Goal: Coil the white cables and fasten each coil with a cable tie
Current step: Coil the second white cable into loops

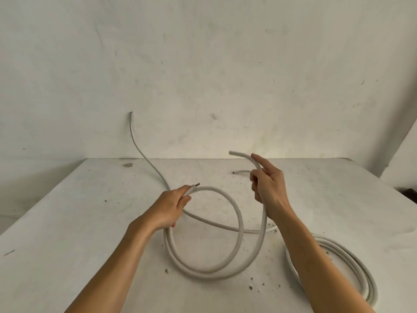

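A thick white cable [238, 224] hangs in two loose loops above the white table [90, 222]. My left hand [172, 206] grips the loops at their upper left, beside one cut end. My right hand [267, 179] holds the same cable near its other end, which curves up and to the left, index finger straight along it. A thinner white cable [144, 154] runs from the wall, under my left hand, across the table to the right. A finished coil of white cable [352, 260] lies flat at the right, partly hidden by my right forearm. I see no cable tie.
A short cable end [241, 171] shows just left of my right hand. The table's back edge meets a stained white wall [203, 75]. Small bits of debris [250, 287] dot the tabletop near the front. A dark object [409, 192] sits past the right edge.
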{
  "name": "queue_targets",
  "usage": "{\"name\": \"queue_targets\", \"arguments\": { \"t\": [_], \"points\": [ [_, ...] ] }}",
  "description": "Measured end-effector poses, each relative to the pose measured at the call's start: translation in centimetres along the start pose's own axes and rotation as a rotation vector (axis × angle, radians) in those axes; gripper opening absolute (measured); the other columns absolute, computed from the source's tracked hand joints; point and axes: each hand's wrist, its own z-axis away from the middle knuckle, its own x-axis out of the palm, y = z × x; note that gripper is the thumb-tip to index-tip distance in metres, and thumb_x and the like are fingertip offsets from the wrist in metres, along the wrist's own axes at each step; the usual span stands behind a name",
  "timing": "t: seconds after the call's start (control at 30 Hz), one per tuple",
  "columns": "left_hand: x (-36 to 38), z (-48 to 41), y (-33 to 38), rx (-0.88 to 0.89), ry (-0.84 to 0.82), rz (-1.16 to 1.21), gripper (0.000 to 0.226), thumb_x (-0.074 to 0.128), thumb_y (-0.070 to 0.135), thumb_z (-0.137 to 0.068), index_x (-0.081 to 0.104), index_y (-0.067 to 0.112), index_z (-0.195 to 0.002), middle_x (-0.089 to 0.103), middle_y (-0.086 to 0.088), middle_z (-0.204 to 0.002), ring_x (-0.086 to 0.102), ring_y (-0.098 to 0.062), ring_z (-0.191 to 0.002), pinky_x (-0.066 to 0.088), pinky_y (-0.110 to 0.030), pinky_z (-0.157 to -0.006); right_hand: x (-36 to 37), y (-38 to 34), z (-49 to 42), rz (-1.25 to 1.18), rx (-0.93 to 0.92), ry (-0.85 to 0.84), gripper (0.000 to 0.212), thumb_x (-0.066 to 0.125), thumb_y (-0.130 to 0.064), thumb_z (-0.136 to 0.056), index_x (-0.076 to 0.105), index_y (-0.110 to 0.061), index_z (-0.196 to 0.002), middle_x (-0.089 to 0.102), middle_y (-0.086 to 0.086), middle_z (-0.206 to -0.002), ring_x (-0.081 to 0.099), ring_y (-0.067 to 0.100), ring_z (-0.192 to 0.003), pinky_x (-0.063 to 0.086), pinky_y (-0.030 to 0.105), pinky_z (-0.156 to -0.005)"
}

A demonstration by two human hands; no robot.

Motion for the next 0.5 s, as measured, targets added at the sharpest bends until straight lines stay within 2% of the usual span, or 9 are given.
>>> {"name": "queue_targets", "arguments": {
  "t": [0.07,0.17,0.23,0.3,0.33,0.4,0.43,0.5],
  "points": [
    [1.0,0.5,-0.1,0.030,0.015,-0.026,0.033,0.043,0.029,-0.108,0.055,0.029,-0.139,0.061,-0.004,-0.071,0.051,-0.005,-0.038,0.046,-0.023,-0.044,0.0,0.6,-0.1,0.076,0.014,-0.007,0.033,0.048,-0.020,-0.108,0.065,-0.031,-0.134,0.059,-0.002,-0.070,0.041,0.010,-0.046,0.032,0.023,-0.039],
    [1.7,0.7,-0.3,0.048,0.057,0.006,0.031,0.047,0.023,-0.107,0.060,0.023,-0.136,0.052,0.005,-0.059,0.050,-0.006,-0.039,0.047,-0.025,-0.046,0.3,1.3,0.0,0.209,-0.035,-0.065,0.029,0.047,-0.026,-0.109,0.069,-0.032,-0.128,0.058,-0.008,-0.063,0.043,0.009,-0.048,0.034,0.023,-0.040],
    [2.0,0.5,0.2,0.109,0.067,0.018,0.032,0.050,0.020,-0.106,0.061,0.023,-0.137,0.050,0.011,-0.059,0.054,-0.003,-0.043,0.045,-0.019,-0.045,0.7,1.5,0.0,0.296,-0.070,-0.109,0.028,0.049,-0.026,-0.108,0.072,-0.035,-0.122,0.060,-0.012,-0.061,0.046,0.006,-0.048,0.036,0.019,-0.042],
    [2.4,0.4,0.8,0.177,0.072,0.014,0.036,0.051,0.016,-0.106,0.059,0.021,-0.140,0.055,0.016,-0.072,0.058,0.004,-0.056,0.045,-0.011,-0.051,1.5,1.5,0.0,0.358,-0.115,-0.179,0.028,0.051,-0.026,-0.107,0.073,-0.033,-0.123,0.059,-0.012,-0.061,0.048,0.004,-0.050,0.039,0.019,-0.046],
    [2.7,0.4,0.9,0.203,0.080,-0.008,0.037,0.051,0.015,-0.106,0.057,0.020,-0.142,0.060,0.016,-0.083,0.059,0.007,-0.066,0.044,-0.007,-0.059,1.8,1.4,0.0,0.390,-0.138,-0.216,0.028,0.052,-0.026,-0.107,0.074,-0.031,-0.124,0.058,-0.011,-0.060,0.048,0.004,-0.051,0.042,0.021,-0.048],
    [3.2,0.3,0.4,0.214,0.111,-0.056,0.040,0.050,0.015,-0.106,0.054,0.019,-0.145,0.066,0.006,-0.105,0.059,0.000,-0.081,0.043,-0.008,-0.073,2.4,1.3,-0.2,0.459,-0.170,-0.282,0.027,0.052,-0.025,-0.107,0.074,-0.029,-0.123,0.058,-0.008,-0.061,0.049,0.006,-0.052,0.046,0.026,-0.052],
    [3.3,0.4,0.0,0.192,0.130,-0.064,0.041,0.049,0.016,-0.106,0.053,0.022,-0.146,0.067,0.003,-0.107,0.059,-0.004,-0.079,0.045,-0.012,-0.074,2.5,1.3,-0.3,0.496,-0.180,-0.299,0.025,0.052,-0.026,-0.107,0.073,-0.027,-0.121,0.059,-0.005,-0.061,0.050,0.007,-0.051,0.047,0.027,-0.053],
    [3.2,0.7,-0.7,0.127,0.169,-0.076,0.039,0.048,0.021,-0.106,0.052,0.027,-0.144,0.070,0.002,-0.103,0.059,-0.004,-0.068,0.050,-0.020,-0.067,2.5,1.2,-0.7,0.542,-0.190,-0.281,0.017,0.053,-0.027,-0.107,0.069,-0.025,-0.114,0.064,-0.002,-0.063,0.051,0.006,-0.050,0.048,0.028,-0.053]
  ]
}}
